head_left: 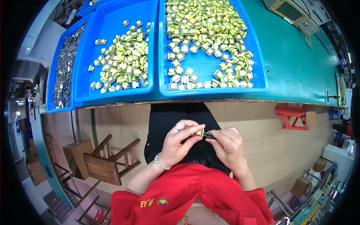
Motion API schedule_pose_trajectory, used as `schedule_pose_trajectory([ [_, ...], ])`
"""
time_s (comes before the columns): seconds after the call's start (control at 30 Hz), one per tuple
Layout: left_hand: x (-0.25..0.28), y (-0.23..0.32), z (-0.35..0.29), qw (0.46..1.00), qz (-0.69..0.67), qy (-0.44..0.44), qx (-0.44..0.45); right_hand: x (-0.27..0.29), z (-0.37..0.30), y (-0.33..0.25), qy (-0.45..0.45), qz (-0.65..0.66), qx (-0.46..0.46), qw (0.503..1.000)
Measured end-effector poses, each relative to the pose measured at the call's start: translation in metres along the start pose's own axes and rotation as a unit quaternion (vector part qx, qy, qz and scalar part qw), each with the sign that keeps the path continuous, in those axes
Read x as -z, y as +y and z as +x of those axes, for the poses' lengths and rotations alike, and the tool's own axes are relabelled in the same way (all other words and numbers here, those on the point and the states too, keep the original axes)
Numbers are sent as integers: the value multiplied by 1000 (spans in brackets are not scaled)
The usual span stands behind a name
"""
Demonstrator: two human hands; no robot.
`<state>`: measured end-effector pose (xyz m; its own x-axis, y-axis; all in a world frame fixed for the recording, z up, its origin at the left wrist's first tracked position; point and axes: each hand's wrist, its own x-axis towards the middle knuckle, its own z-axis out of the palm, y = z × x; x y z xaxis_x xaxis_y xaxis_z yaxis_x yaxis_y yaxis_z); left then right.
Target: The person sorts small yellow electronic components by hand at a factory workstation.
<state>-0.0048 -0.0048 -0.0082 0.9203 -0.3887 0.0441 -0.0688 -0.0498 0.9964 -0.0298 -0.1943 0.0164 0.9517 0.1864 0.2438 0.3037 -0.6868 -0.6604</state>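
Over my lap, my left hand pinches a small yellow-wrapped transformer between thumb and fingers. My right hand is closed around a slim dark tool; its tip meets the transformer, and its exact kind is mostly hidden by the fingers. Beyond my hands, on the table, similar yellow transformers lie heaped in the middle blue tray. Many more transformers fill the larger right blue tray. Small metal pieces are piled in the narrow left blue tray.
The green table ends in a worn front edge just beyond my hands. A beige instrument with a screen stands at its far right. Below are a wooden stool, a cardboard box and a red stool.
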Motion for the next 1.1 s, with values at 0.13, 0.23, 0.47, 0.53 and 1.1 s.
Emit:
schedule_pose_trajectory([
  [0.13, 0, 3, 1, 1000, 8, -1, -1, -3, 1, -2, 8, 17, 4, 1000],
  [0.23, 7, 16, 4, 999, 51, 3, -13, -1, 6, -3, 2, 19, 11, 1000],
  [0.47, 94, 82, 38, 891, 368, 177, -199, 4, 6, 1, 45, 53, 3, 998],
  [0.53, 101, 104, 68, 836, 456, 208, -223, 5, 4, 1, 21, 53, -36, 998],
  [1.1, 71, 86, 152, 797, 558, -166, -163, 4, -5, 10, 43, 73, -54, 995],
])
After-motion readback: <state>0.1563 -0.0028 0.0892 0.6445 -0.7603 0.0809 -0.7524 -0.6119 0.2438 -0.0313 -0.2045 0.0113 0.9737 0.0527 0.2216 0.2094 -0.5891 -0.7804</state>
